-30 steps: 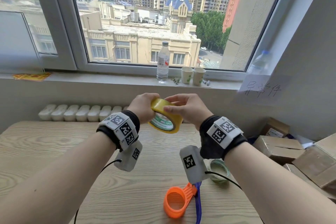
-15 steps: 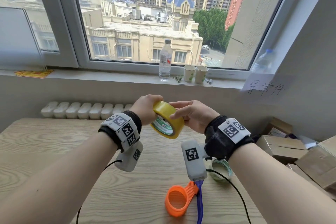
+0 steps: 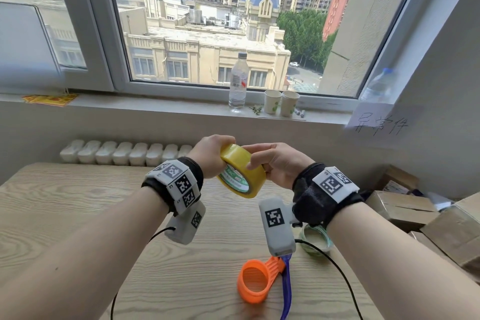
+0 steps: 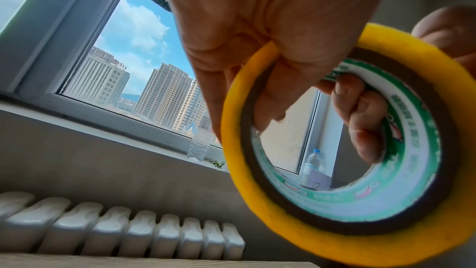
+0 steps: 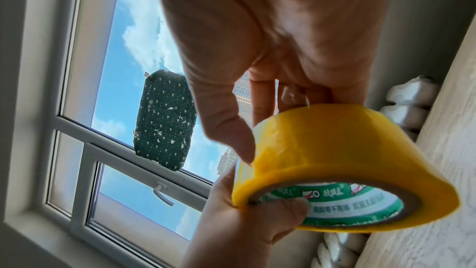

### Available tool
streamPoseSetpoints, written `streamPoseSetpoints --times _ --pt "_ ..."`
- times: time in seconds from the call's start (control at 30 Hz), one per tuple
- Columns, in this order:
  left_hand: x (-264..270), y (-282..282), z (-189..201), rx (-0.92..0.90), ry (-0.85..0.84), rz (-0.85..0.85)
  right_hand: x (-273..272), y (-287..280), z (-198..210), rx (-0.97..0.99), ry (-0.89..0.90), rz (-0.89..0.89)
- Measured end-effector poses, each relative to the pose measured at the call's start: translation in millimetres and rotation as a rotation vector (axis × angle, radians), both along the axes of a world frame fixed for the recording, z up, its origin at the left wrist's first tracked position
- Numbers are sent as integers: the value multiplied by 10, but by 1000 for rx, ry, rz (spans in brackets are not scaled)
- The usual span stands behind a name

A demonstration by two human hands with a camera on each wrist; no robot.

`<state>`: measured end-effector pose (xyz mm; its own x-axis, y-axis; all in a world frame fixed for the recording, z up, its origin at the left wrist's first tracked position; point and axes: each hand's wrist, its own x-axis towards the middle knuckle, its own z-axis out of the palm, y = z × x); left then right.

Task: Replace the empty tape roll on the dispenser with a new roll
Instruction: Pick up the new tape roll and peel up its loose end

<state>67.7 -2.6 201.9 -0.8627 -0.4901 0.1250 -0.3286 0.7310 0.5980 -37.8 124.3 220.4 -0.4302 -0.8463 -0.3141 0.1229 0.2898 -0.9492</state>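
Both hands are holding the yellow tape roll (image 3: 242,171) in the air above the wooden table (image 3: 65,215), its bore axis tilting toward the person and downward. The left hand (image 3: 211,156) is gripping it through the core, the right hand (image 3: 279,163) is pinching its outer band. The orange dispenser (image 3: 259,280) is lying below, so a slipping pick could be dropping the roll or folding the freed end onto itself.

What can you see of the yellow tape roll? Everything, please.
The yellow tape roll is a thick, full-looking ring of glossy yellow tape on a core printed green and white inside. It is held in the air above the wooden table, tilted, its open face toward the camera. The left hand grips its rim, thumb inside the core; the right hand pinches its outer surface.
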Motion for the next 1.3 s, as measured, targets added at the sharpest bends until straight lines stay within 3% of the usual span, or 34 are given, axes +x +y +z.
streamPoseSetpoints --times 1.3 --pt "271 -129 -74 1 -52 -66 372 -60 -48 72 10 -18"
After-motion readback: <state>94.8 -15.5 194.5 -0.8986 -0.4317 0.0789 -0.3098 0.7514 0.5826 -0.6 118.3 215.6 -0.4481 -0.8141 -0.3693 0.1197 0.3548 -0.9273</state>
